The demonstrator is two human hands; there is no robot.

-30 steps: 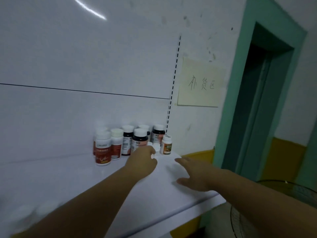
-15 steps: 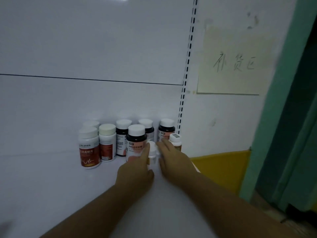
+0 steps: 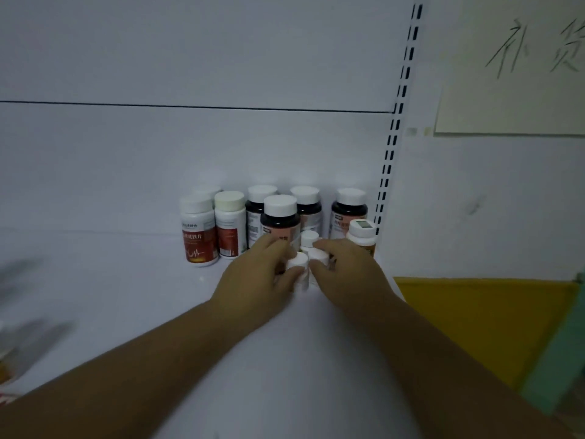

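Observation:
Several pill bottles stand in a cluster at the back of a white shelf [image 3: 126,296]. In front of them are small white bottles. My left hand [image 3: 253,280] grips one small white bottle [image 3: 297,263], thumb and fingers curled round it. My right hand [image 3: 345,274] grips the small white bottle [image 3: 318,256] right beside it. A third small white bottle [image 3: 309,238] stands just behind these two. A dark bottle with a white cap [image 3: 280,220] rises directly behind my left hand's fingers.
White bottles with red labels [image 3: 198,231] stand at the cluster's left, dark bottles [image 3: 348,210] at the back right. A slotted shelf upright [image 3: 394,137] runs up the right side. A yellow note [image 3: 512,74] hangs on the wall beyond it.
My right hand came in from the shelf's right edge to the small bottles and closed on one. My left hand stayed at its bottle. The camera moved closer.

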